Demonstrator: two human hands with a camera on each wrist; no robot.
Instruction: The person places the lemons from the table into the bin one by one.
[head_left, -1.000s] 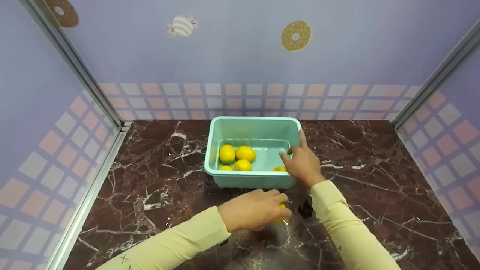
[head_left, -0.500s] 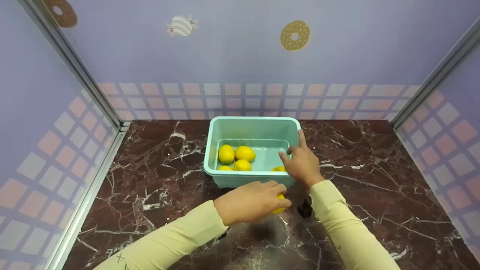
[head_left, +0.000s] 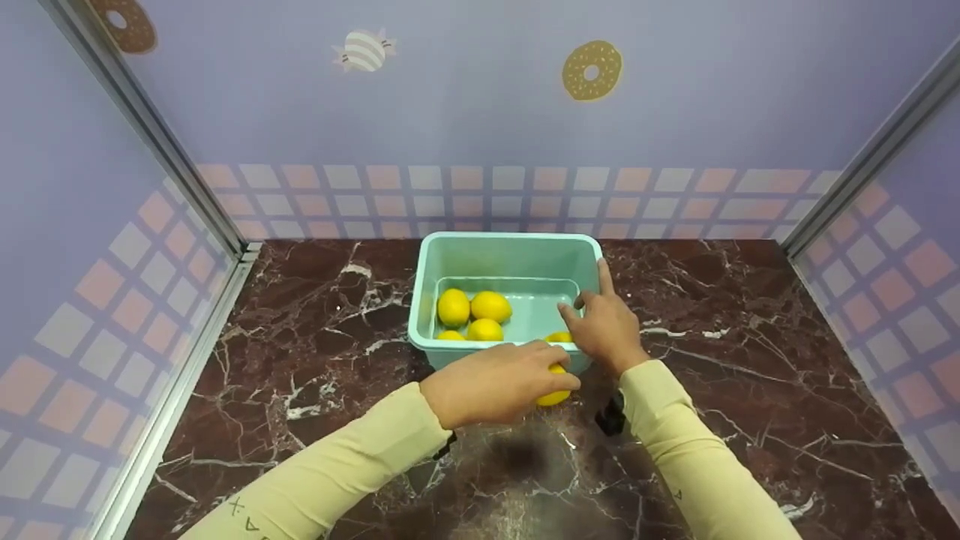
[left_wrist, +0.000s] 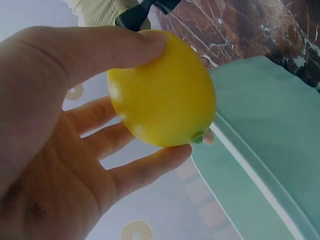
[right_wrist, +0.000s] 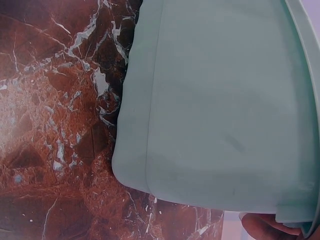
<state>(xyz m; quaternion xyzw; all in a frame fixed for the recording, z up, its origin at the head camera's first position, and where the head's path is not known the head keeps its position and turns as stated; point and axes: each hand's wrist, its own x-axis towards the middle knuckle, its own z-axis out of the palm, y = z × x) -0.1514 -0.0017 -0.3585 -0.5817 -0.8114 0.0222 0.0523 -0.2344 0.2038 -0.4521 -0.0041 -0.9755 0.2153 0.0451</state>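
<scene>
In my left hand (head_left: 491,382) is a yellow lemon (head_left: 553,386), pinched between thumb and fingers just in front of a pale green plastic bin (head_left: 513,239). The left wrist view shows the thumb laid across the lemon (left_wrist: 162,95), its greenish tip facing the bin's rim. My right hand (head_left: 606,330) grips the bin's right rim near the front corner, thumb over the inside. In the right wrist view, part of a finger (right_wrist: 265,225) shows beneath the rim. Inside the bin, several lemons (head_left: 491,308) lie at the left, and another lemon (head_left: 559,337) is partly hidden at the front right.
The bin stands on a dark red marbled tabletop (head_left: 337,420), close to the purple back wall (head_left: 480,112) with its checkered band. Side panels (head_left: 900,300) enclose the table left and right. Each wrist has a black strap or mount (head_left: 611,414).
My left hand has risen from the tabletop with the lemon and moved forward to the bin's front side. The right hand and the bin have stayed in place.
</scene>
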